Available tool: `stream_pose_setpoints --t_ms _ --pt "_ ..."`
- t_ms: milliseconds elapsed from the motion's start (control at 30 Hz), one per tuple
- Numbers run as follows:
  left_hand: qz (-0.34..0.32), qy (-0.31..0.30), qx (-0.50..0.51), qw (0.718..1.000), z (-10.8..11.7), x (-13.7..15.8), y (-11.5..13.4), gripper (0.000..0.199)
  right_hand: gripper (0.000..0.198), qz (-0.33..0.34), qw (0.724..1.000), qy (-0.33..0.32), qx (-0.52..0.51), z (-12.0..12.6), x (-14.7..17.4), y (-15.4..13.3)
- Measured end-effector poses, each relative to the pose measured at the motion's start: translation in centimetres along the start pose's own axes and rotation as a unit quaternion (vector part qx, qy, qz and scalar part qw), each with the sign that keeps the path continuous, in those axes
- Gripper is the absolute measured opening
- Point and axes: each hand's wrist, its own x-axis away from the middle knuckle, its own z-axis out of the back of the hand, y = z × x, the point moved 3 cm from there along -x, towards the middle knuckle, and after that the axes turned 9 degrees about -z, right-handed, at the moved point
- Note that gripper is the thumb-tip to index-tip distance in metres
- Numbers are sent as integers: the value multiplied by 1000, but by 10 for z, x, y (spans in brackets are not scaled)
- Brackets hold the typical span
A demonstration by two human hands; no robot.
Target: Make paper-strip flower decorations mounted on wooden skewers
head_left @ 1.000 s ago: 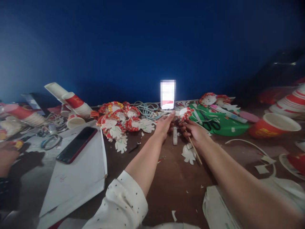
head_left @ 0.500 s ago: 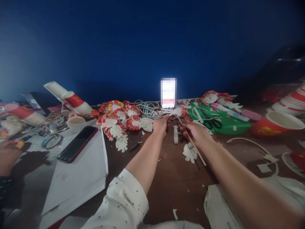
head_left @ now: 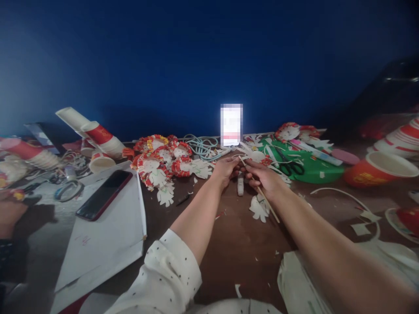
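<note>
My right hand (head_left: 262,175) is closed round a thin wooden stick (head_left: 268,206), which slants down toward me. My left hand (head_left: 226,169) is pinched beside the stick's upper end; what lies between its fingertips is too small to make out. Just beyond my fingers is a white paper cutout (head_left: 257,155) with red edging. Below and between the hands lies a small white tube or bottle (head_left: 240,186). A white hand-shaped paper cutout (head_left: 259,209) rests on the table under the stick.
Red-and-white paper crafts (head_left: 157,161) are heaped left of my hands. Black scissors (head_left: 291,168) lie on a green sheet (head_left: 316,174). A phone (head_left: 104,195) rests on a white board (head_left: 98,248). Paper cups (head_left: 379,168) stand right. Another person's hand (head_left: 11,213) shows far left.
My left hand has moved slightly right, and the two hands are closer together at the stick's upper end. The view has shifted a little.
</note>
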Motion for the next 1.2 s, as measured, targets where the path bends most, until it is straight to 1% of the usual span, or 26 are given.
stream_pose_setpoints --t_ms 133,267,333,433,533,700,800,867,1000,1200 --pt "7 2 -1 1000 1 2 2 12 40 20 999 41 6 4 -2 0" --pt "8 27 -29 999 3 2 3 16 38 36 998 47 9 5 0 -2" --pt "4 37 -40 998 4 3 4 17 37 26 999 42 7 4 1 -2" --pt "-1 31 -56 998 4 3 5 18 37 1 999 30 16 2 2 0" --pt "-1 28 -66 997 5 3 6 18 39 -1 999 33 33 1 4 0" --pt "15 28 -12 999 7 4 9 10 39 16 997 59 46 3 4 -1" --pt "32 3 18 999 6 4 10 6 38 24 997 58 52 6 2 -2" --pt "31 -11 25 999 6 4 10 6 40 25 997 57 55 7 2 -3" --pt "27 5 29 999 5 5 9 4 44 19 997 50 56 4 5 -4" --pt "17 26 16 999 2 6 8 10 45 16 997 47 51 2 8 -3"
